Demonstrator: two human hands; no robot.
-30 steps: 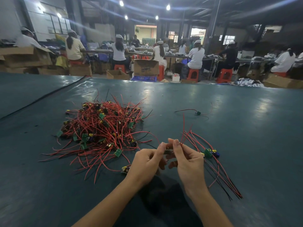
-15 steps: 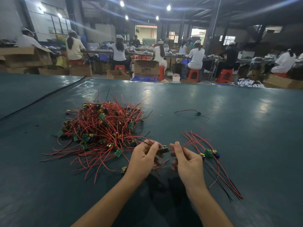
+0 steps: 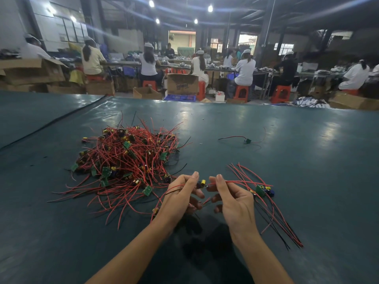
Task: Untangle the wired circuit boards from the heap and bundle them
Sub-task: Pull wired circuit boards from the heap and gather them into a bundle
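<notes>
— How many boards are in the heap (image 3: 127,158)?
— Too tangled to count. It lies at ten o'clock from the hands, on the teal surface (image 3: 307,160).
— And the hands?
— The left hand (image 3: 180,193) and right hand (image 3: 235,201) each pinch a wire of one circuit board (image 3: 202,183) between them; the lower fingers are hidden.
— Elsewhere?
— One bundle (image 3: 262,190) lies at three o'clock, partly behind the right hand, and one stray board (image 3: 247,141) at one o'clock.

A dark teal bench (image 3: 287,160) spans the foreground. Beyond it, capped workers (image 3: 245,68) sit on red stools (image 3: 242,92) at long tables (image 3: 123,63) among cardboard boxes (image 3: 182,84). Ceiling lamps (image 3: 151,3) glow, and windows (image 3: 67,30) stand at left.
</notes>
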